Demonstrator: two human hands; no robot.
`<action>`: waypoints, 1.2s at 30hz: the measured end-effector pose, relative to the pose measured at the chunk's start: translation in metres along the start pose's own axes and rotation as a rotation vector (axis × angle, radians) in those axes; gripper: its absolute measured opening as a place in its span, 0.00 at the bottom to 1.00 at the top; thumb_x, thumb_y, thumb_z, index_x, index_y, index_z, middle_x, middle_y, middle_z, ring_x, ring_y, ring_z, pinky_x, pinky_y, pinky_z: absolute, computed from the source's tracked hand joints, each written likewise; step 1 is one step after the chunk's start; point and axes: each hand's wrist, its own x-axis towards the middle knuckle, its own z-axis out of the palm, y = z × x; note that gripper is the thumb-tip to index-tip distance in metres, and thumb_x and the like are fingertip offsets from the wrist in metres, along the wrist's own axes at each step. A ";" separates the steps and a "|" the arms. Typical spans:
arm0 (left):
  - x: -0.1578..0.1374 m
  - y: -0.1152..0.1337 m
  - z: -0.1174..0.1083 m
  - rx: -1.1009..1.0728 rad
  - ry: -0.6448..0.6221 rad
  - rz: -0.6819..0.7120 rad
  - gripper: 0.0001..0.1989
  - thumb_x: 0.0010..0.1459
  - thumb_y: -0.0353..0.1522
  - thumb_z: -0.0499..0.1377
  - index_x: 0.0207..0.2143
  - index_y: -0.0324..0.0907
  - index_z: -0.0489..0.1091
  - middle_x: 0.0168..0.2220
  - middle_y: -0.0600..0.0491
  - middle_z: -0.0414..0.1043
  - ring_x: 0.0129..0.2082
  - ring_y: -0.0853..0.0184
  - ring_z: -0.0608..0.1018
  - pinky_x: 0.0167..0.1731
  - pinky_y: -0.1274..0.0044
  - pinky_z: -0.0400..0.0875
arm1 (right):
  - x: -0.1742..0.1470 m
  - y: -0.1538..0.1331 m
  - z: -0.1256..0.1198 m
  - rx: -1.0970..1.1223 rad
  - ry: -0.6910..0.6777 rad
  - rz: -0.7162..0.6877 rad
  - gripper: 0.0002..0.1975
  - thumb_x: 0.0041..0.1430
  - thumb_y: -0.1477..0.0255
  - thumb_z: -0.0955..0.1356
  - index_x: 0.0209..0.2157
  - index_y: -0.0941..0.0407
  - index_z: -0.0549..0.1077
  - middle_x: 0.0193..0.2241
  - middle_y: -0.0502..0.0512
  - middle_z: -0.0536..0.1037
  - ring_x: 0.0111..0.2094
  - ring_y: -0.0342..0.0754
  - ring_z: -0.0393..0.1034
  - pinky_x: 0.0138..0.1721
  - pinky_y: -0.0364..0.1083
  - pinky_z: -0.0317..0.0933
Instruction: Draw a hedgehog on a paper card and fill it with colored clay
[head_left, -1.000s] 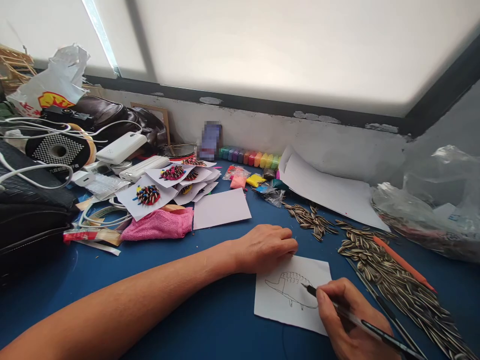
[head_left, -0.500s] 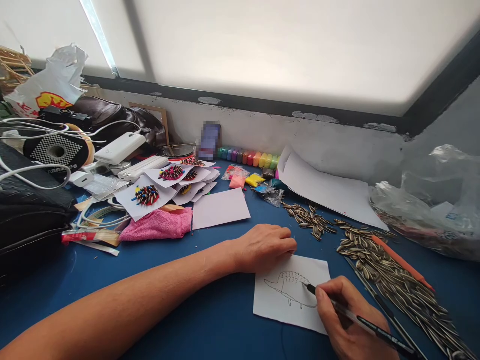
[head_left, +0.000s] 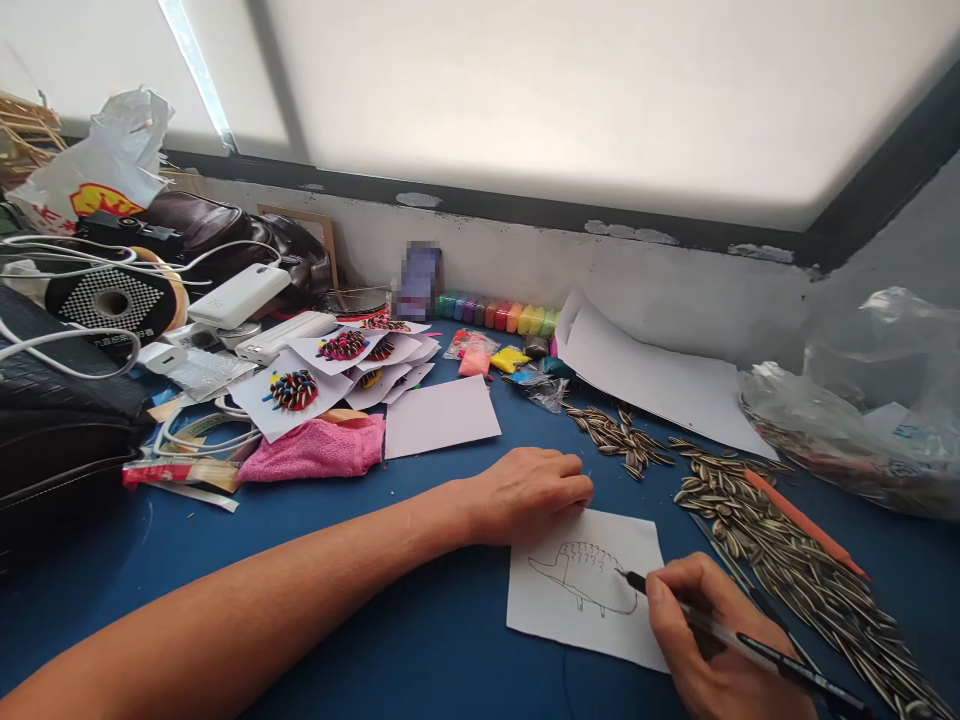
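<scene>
A black pen [head_left: 761, 652] is pinched in my right hand [head_left: 724, 630], its tip near the paper. The white paper [head_left: 547, 615] lies flat on the table and bears an outline drawing of an animal [head_left: 592, 580] with a pointed snout, short legs and scale-like strokes on its back. The pen tip is by the right side of that back. My left hand [head_left: 529, 490] rests at the paper's top left corner, fingers curled in; their tips are hidden, and nothing shows in them.
Sunflower seeds [head_left: 780, 550] lie in piles at the right with an orange stick [head_left: 806, 525]. Behind are white sheets [head_left: 660, 375], coloured clay packs [head_left: 499, 316] and a plastic bag [head_left: 885, 420]. Seed-covered cards [head_left: 292, 392], a pink cloth [head_left: 315, 448] and a black bag [head_left: 67, 430] fill the left.
My right hand and the pen have moved a little to the right across the drawing. More strokes show on the animal's back. My left hand stays in place.
</scene>
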 end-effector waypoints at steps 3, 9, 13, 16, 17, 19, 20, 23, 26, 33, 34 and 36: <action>0.000 0.001 -0.001 0.003 -0.012 0.000 0.07 0.65 0.28 0.50 0.35 0.41 0.66 0.35 0.52 0.69 0.32 0.68 0.70 0.31 0.75 0.60 | 0.000 0.000 0.001 -0.008 -0.006 -0.007 0.11 0.63 0.67 0.63 0.25 0.51 0.67 0.15 0.43 0.70 0.14 0.40 0.67 0.17 0.37 0.60; 0.001 0.001 -0.002 0.009 -0.028 -0.008 0.07 0.65 0.28 0.50 0.35 0.41 0.66 0.35 0.52 0.69 0.33 0.68 0.70 0.32 0.75 0.62 | -0.002 0.001 0.002 -0.008 -0.019 -0.002 0.12 0.63 0.67 0.63 0.25 0.52 0.66 0.16 0.43 0.71 0.15 0.41 0.68 0.17 0.37 0.61; 0.001 0.000 -0.001 0.008 -0.020 -0.006 0.07 0.65 0.28 0.49 0.35 0.41 0.66 0.35 0.52 0.69 0.33 0.68 0.70 0.32 0.75 0.61 | -0.003 0.003 0.002 -0.046 -0.003 -0.031 0.12 0.62 0.68 0.63 0.24 0.51 0.65 0.14 0.42 0.67 0.13 0.40 0.65 0.16 0.37 0.59; 0.001 0.000 -0.001 0.003 -0.011 -0.004 0.07 0.65 0.28 0.50 0.35 0.41 0.67 0.35 0.52 0.69 0.32 0.68 0.70 0.31 0.75 0.60 | -0.003 0.002 0.003 -0.046 -0.006 -0.050 0.11 0.61 0.69 0.63 0.23 0.51 0.64 0.13 0.41 0.66 0.12 0.39 0.63 0.14 0.36 0.57; 0.001 0.000 -0.001 0.001 -0.007 -0.003 0.07 0.65 0.28 0.50 0.36 0.41 0.67 0.35 0.52 0.69 0.32 0.68 0.70 0.30 0.75 0.60 | -0.002 0.001 0.002 -0.043 -0.001 -0.056 0.12 0.61 0.69 0.63 0.23 0.51 0.64 0.13 0.41 0.66 0.12 0.39 0.63 0.14 0.36 0.57; 0.000 -0.001 0.000 -0.003 0.002 0.000 0.07 0.65 0.28 0.50 0.35 0.41 0.67 0.35 0.52 0.69 0.32 0.68 0.70 0.30 0.75 0.59 | -0.001 0.000 0.000 -0.034 0.008 -0.053 0.12 0.62 0.69 0.63 0.23 0.51 0.64 0.14 0.41 0.66 0.12 0.39 0.63 0.14 0.36 0.58; 0.000 -0.001 0.000 -0.003 0.007 0.002 0.07 0.65 0.28 0.50 0.35 0.41 0.67 0.34 0.52 0.69 0.32 0.68 0.70 0.30 0.75 0.59 | 0.000 0.000 -0.001 -0.033 0.013 -0.043 0.12 0.62 0.69 0.63 0.23 0.51 0.64 0.14 0.41 0.67 0.13 0.39 0.64 0.15 0.36 0.58; 0.000 -0.001 0.001 0.000 0.017 0.006 0.07 0.65 0.28 0.50 0.35 0.41 0.67 0.34 0.52 0.68 0.31 0.68 0.69 0.30 0.75 0.59 | 0.001 0.000 -0.005 -0.040 0.024 -0.018 0.12 0.62 0.69 0.63 0.23 0.51 0.64 0.14 0.42 0.68 0.14 0.40 0.66 0.16 0.36 0.59; 0.000 0.000 0.000 0.000 0.014 0.004 0.08 0.65 0.28 0.50 0.35 0.41 0.67 0.34 0.52 0.68 0.31 0.68 0.70 0.30 0.75 0.59 | 0.000 0.001 -0.005 -0.037 0.016 -0.022 0.13 0.63 0.68 0.63 0.23 0.51 0.64 0.15 0.42 0.68 0.14 0.39 0.66 0.17 0.37 0.59; 0.000 0.001 -0.001 -0.001 0.005 -0.001 0.08 0.65 0.28 0.50 0.34 0.41 0.66 0.34 0.52 0.69 0.32 0.68 0.70 0.31 0.75 0.60 | 0.000 0.000 -0.002 -0.044 -0.011 0.013 0.13 0.63 0.66 0.63 0.24 0.51 0.65 0.15 0.43 0.69 0.15 0.41 0.67 0.17 0.38 0.60; 0.000 0.000 -0.001 -0.001 0.006 0.000 0.07 0.65 0.28 0.50 0.34 0.41 0.66 0.34 0.52 0.69 0.32 0.68 0.70 0.31 0.75 0.61 | 0.000 0.000 -0.003 -0.047 -0.018 0.017 0.13 0.62 0.66 0.63 0.23 0.51 0.65 0.15 0.43 0.69 0.14 0.40 0.66 0.17 0.38 0.60; 0.001 0.000 -0.001 -0.003 0.006 0.004 0.08 0.65 0.28 0.49 0.34 0.41 0.66 0.35 0.52 0.69 0.32 0.68 0.70 0.31 0.75 0.61 | -0.001 0.001 -0.003 -0.050 -0.034 0.017 0.13 0.62 0.67 0.63 0.23 0.51 0.65 0.15 0.43 0.69 0.14 0.40 0.66 0.16 0.38 0.60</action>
